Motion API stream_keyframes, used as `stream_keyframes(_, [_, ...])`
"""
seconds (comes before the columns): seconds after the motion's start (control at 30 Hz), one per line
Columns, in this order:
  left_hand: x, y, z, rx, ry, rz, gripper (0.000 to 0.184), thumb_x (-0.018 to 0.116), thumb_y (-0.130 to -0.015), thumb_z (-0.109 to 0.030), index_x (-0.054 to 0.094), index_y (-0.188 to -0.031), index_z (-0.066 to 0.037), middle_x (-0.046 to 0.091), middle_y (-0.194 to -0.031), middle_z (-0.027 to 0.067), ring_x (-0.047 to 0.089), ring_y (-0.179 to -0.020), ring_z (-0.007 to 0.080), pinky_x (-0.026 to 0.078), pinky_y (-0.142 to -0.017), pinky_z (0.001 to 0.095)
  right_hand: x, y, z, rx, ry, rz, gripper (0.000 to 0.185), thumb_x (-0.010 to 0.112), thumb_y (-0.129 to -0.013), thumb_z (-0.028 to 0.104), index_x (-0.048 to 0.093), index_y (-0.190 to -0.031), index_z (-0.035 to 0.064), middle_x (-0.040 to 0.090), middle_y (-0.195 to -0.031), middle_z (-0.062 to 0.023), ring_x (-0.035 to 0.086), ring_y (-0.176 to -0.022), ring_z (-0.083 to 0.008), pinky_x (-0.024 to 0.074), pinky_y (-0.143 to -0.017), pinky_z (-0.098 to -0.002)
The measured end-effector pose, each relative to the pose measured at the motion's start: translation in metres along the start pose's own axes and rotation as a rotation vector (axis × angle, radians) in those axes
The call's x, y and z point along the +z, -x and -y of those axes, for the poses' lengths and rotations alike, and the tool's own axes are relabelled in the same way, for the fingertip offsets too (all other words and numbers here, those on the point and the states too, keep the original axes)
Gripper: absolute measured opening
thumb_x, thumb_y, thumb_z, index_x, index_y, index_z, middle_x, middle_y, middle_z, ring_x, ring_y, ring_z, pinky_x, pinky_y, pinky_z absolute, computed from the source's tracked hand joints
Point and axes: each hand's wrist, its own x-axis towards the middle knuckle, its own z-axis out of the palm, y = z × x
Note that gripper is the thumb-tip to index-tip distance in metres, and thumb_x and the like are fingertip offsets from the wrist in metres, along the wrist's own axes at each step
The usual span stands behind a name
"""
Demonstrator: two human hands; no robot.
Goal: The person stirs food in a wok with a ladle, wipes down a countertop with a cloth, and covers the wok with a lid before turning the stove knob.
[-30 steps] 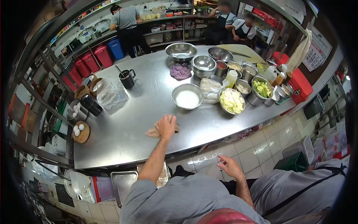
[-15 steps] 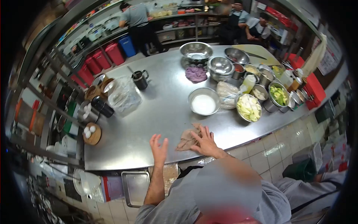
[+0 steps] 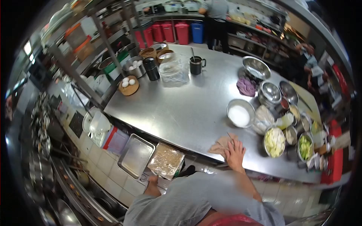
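My right hand [image 3: 235,153] lies on a crumpled beige cloth [image 3: 221,145] near the front edge of the steel table [image 3: 169,109]. Its fingers are stretched out and somewhat apart, over the cloth's right side. Down by my left side is my left hand [image 3: 152,181], below the table edge and close to a metal tray [image 3: 137,156]; its fingers cannot be made out. Beyond the cloth stands a metal bowl [image 3: 228,110] with white contents. To the right is a bowl of pale chopped vegetables [image 3: 274,142].
Eggs on a round wooden board [image 3: 128,89], a black flask [image 3: 151,69], a plastic bag [image 3: 174,72] and a dark mug [image 3: 196,66] stand along the far left. Stacked steel bowls [image 3: 270,93] and a purple cloth [image 3: 246,87] sit rightward. Co-workers [image 3: 217,22] are beyond the table.
The view has turned left. My left hand has gone from above the table down to my side. My right hand stays on the beige cloth, its fingers now closer together.
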Motion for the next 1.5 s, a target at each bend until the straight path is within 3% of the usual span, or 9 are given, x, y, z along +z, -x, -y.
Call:
stream_keyframes(0.03, [0.010,0.030,0.012,0.210,-0.103,0.050,0.034,0.060,-0.082,-0.033,0.065,-0.094,-0.001,0.065,-0.088,0.0191,0.063,-0.082,0.0332,0.049,-0.071,0.0453,-0.005,0.008,-0.013,0.042,0.010,0.005,0.046,0.058,-0.085,0.031,0.051,-0.127,0.0131,0.034,-0.141,-0.0127,0.027,-0.130,-0.0408,0.0217,-0.100,-0.0630])
stream_keyframes(0.1, [0.027,0.086,-0.009,-0.331,0.229,0.199,0.033,0.058,-0.082,-0.033,0.067,-0.089,-0.002,0.067,-0.088,0.0184,0.065,-0.084,0.0312,0.051,-0.072,0.0432,-0.010,0.025,-0.043,0.097,0.063,-0.017,0.046,0.058,-0.085,0.031,0.051,-0.127,0.0128,0.034,-0.141,-0.0126,0.027,-0.130,-0.0408,0.0218,-0.100,-0.0623])
stream_keyframes(0.2, [0.019,0.140,-0.027,-0.498,0.367,0.397,0.043,0.057,-0.083,-0.042,0.066,-0.080,-0.001,0.064,-0.072,0.0124,0.060,-0.059,0.0219,0.050,-0.055,0.0384,-0.016,0.048,-0.071,0.184,0.113,-0.026,0.047,0.057,-0.085,0.032,0.051,-0.127,0.0121,0.035,-0.140,-0.0127,0.028,-0.130,-0.0409,0.0221,-0.101,-0.0612])
stream_keyframes(0.33, [0.007,0.114,-0.031,-0.243,0.113,0.359,0.042,0.058,-0.081,-0.041,0.067,-0.087,0.000,0.067,-0.082,0.0187,0.065,-0.080,0.0292,0.050,-0.073,0.0388,-0.016,0.038,-0.070,0.162,0.128,-0.037,0.052,0.059,-0.083,0.035,0.050,-0.127,0.0089,0.036,-0.138,-0.0152,0.027,-0.128,-0.0436,0.0229,-0.101,-0.0588])
stream_keyframes(0.4, [0.003,0.100,-0.044,-0.083,0.220,-0.007,0.041,0.060,-0.080,-0.037,0.067,-0.093,0.001,0.067,-0.091,0.0208,0.063,-0.092,0.0323,0.048,-0.082,0.0370,-0.015,0.033,-0.059,0.161,0.174,-0.056,0.058,0.061,-0.081,0.039,0.049,-0.127,0.0064,0.037,-0.137,-0.0172,0.026,-0.127,-0.0459,0.0222,-0.102,-0.0580])
stream_keyframes(0.7, [-0.035,0.069,-0.089,-0.034,0.469,0.000,0.045,0.064,-0.080,-0.033,0.061,-0.107,0.003,0.067,-0.097,0.0185,0.064,-0.092,0.0298,0.049,-0.081,0.0356,-0.003,0.025,-0.017,0.172,0.207,-0.018,0.064,0.057,-0.083,0.046,0.044,-0.133,0.0078,0.034,-0.141,-0.0172,0.023,-0.130,-0.0448,0.0180,-0.105,-0.0565])
stream_keyframes(1.1, [-0.062,0.083,0.113,-0.292,0.290,0.315,0.047,0.063,-0.077,-0.041,0.066,-0.102,0.000,0.066,-0.102,0.0196,0.062,-0.098,0.0309,0.048,-0.086,0.0388,0.038,-0.005,0.060,0.291,0.189,-0.189,0.062,0.058,-0.082,0.042,0.045,-0.131,0.0072,0.035,-0.138,-0.0191,0.023,-0.128,-0.0477,0.0184,-0.104,-0.0593])
stream_keyframes(1.2, [-0.082,0.064,0.139,-0.072,0.133,0.192,0.040,0.060,-0.081,-0.033,0.066,-0.099,0.001,0.067,-0.076,0.0124,0.063,-0.063,0.0224,0.051,-0.059,0.0346,0.051,-0.015,0.081,0.294,0.190,-0.221,0.061,0.057,-0.082,0.043,0.045,-0.130,0.0083,0.036,-0.136,-0.0192,0.025,-0.127,-0.0474,0.0189,-0.103,-0.0600])
stream_keyframes(1.5, [-0.117,-0.019,0.098,0.031,0.204,-0.068,0.042,0.066,-0.071,-0.034,0.068,-0.095,0.001,0.066,-0.089,0.0236,0.064,-0.089,0.0351,0.049,-0.084,0.0399,0.060,-0.027,0.106,0.289,0.212,-0.213,0.063,0.058,-0.080,0.044,0.045,-0.131,0.0084,0.035,-0.136,-0.0167,0.023,-0.128,-0.0460,0.0183,-0.102,-0.0629])
